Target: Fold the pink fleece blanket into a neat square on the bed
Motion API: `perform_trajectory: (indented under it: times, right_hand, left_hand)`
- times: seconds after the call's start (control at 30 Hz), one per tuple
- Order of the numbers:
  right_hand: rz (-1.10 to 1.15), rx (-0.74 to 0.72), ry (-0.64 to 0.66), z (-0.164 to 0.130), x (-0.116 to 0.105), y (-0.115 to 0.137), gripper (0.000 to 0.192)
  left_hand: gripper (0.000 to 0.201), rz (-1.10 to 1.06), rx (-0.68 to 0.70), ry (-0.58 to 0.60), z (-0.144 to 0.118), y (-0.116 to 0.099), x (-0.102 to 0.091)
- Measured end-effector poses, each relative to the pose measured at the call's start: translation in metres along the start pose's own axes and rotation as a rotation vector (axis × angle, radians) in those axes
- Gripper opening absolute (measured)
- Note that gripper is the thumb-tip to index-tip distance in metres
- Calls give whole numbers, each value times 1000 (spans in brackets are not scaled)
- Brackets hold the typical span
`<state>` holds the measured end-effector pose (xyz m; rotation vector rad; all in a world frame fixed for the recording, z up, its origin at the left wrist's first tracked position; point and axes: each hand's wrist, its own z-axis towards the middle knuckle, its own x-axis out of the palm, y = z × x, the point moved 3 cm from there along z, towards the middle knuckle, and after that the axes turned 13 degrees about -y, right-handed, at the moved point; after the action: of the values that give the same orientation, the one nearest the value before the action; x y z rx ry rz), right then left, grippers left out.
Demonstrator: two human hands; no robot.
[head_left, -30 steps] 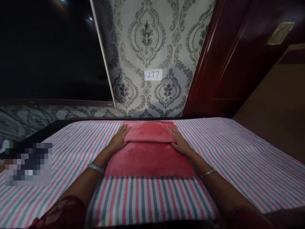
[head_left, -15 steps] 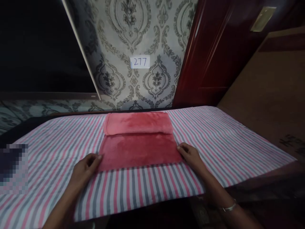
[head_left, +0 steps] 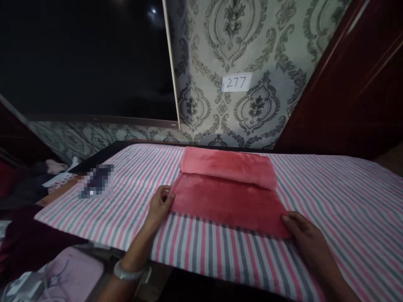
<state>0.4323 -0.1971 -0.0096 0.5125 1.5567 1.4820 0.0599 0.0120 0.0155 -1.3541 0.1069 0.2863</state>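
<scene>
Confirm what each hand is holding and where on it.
Both hold the red towel by its near corners: left hand pinches the near-left corner, right hand grips the near-right corner. The towel lies flat on the striped sheet.

Red plush towel [head_left: 228, 201] lies flat on striped cloth, far edge folded over.

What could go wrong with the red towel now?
The left hand and right hand each pinch a near corner of the red towel. If one side lifts faster, the fold may end up crooked. The far folded flap lies loose and might slide open if the towel gets tugged. The striped sheet underneath could bunch up too.
</scene>
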Motion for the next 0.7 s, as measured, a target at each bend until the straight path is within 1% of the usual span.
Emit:
perform_trajectory:
  times: [0.1,0.2,0.27,0.33,0.37,0.4,0.47,0.57,0.63,0.7]
  right_hand:
    - [-35,26,-13,11,0,-7,44]
    - [-45,104,10,21,4,-6,50]
    - [-40,132,86,25,10,-2,51]
    - [-29,137,176,26,17,3,51]
    - [-24,135,198,26,19,4,51]
    - [-19,130,196,26,20,4,51]
    - [-23,109,149,25,20,2,51]
    - [-65,67,88,25,19,-2,53]
    - [-89,56,76,25,18,-1,52]
    - [-92,71,69,24,18,1,51]
  left_hand:
    - [47,44,66,-14,8,2,4]
    - [42,95,43,39,21,2,11]
    - [36,159,53,78,29,-2,17]
    - [34,256,128,83,33,-8,22]
    - [32,312,180,73,32,-11,23]
    - [29,362,230,64,29,-15,25]
    - [22,450,310,62,18,-20,26]
    - [18,536,421,60,-5,-25,26]
    - [19,550,491,45,-17,-26,25]
    - [20,507,499,38,-23,-25,23]
